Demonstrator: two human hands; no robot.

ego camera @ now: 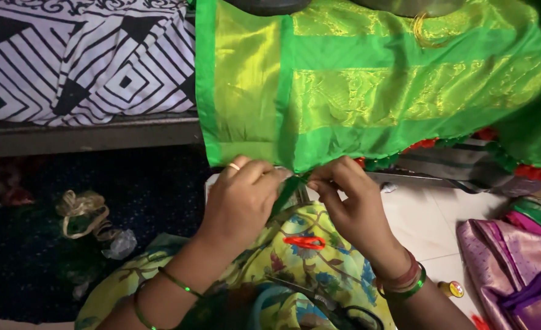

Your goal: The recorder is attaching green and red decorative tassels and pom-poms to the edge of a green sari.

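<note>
Green & gold silk cloth (368,85) is hanging down off a raised edge, spreading wide left to right, so its long axis is running across the view w/ the lower hem facing the person. Left hand (243,195) is pinching the hem at its bottom edge, fingers curled tight, thumb & forefinger closed on the fabric; a ring is showing on one finger. Right hand (350,201) is meeting it just beside, fingers also bunched shut on the same bit of hem, tips nearly touching the left's. A narrow green strip is dangling from btwn them, pointing down toward the lap. Scissors (331,302) are lying on the yellow floral cloth (295,256) below the wrists, w/ a small orange-red thread bundle (304,242) close by. Purple folded fabric (515,269) is sitting on the floor at right, well apart. Black-&-white patterned sheet (81,61) is covering the surface at left.
</note>
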